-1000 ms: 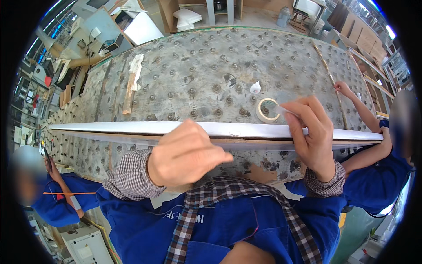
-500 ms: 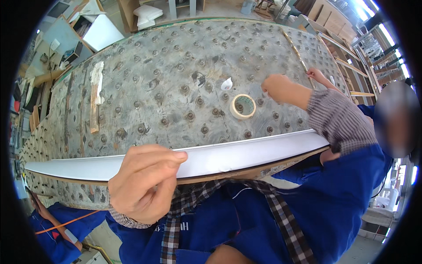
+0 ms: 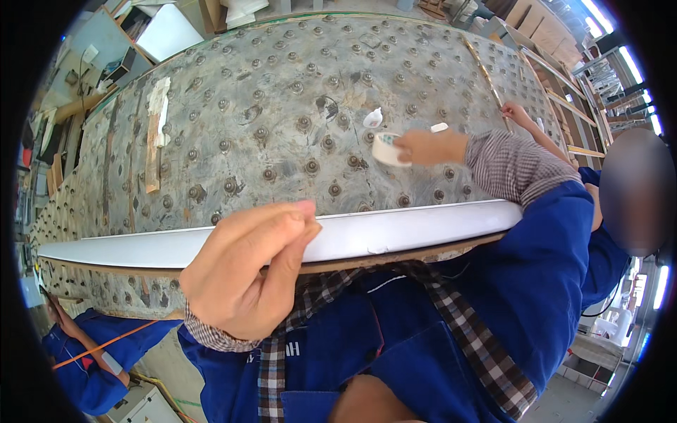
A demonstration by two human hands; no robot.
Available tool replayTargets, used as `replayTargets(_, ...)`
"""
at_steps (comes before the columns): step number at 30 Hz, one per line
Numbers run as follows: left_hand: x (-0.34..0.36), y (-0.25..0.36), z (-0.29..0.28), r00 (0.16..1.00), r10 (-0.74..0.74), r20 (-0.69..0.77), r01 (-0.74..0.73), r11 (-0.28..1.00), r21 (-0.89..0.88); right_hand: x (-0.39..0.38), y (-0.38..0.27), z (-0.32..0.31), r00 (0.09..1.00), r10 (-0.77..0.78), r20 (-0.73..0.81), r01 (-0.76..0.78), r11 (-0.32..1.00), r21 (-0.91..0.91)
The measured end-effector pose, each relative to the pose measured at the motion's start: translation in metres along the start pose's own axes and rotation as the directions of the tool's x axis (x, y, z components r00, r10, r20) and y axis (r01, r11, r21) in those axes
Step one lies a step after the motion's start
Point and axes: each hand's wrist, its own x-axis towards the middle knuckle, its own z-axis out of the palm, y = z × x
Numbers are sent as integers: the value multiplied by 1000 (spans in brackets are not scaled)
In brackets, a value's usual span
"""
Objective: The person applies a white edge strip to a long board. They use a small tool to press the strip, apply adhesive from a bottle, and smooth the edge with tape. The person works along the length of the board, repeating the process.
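A roll of masking tape [image 3: 386, 151] is tilted on edge over the table, and my right hand [image 3: 431, 146] grips its right side, slightly blurred. My left hand [image 3: 247, 268] is raised in front of a long white strip [image 3: 395, 233] along the table's near edge. Its thumb and fingertips are pinched together; anything between them is too small to make out. Just beyond the tape lies a small white bottle [image 3: 373, 117]. A small white oblong piece [image 3: 439, 127] rests behind my right wrist.
Rows of metal roller balls stud the grey table [image 3: 282, 141]. A narrow wooden piece with white material [image 3: 155, 141] lies at left. At right another person's hand [image 3: 518, 113] touches a long thin rod [image 3: 482, 67]; a third person's arm [image 3: 88, 342] shows at lower left.
My right hand has moved left and taken hold of the masking tape, which now tilts. The white oblong piece has come into sight on the table. My left hand stays pinched, slightly higher and further right.
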Motion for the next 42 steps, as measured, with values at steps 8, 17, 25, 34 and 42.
replayTargets(8, -6, -5, 1, 936, 319, -149, -255, 906, 337, -152, -169, -118, 708, -113, -697, 641, 517, 567)
replayTargets(17, -9, -31, -17, 908, 414, -63, -267, 688, 675, -181, -244, -54, 477, 213, -853, 643, 577, 504)
replayTargets(25, -10, -34, -12, 908, 396, -137, -239, 758, 607, -177, -264, -39, 589, 342, -732, 461, 602, 652)
replayTargets(34, -10, -35, -12, 900, 408, -150, -256, 776, 576, -174, -262, -62, 586, 386, -712, 331, 688, 646)
replayTargets(42, -8, -30, -11, 905, 398, -146, -256, 787, 562, -167, -255, -63, 540, 310, -783, 190, 861, 472)
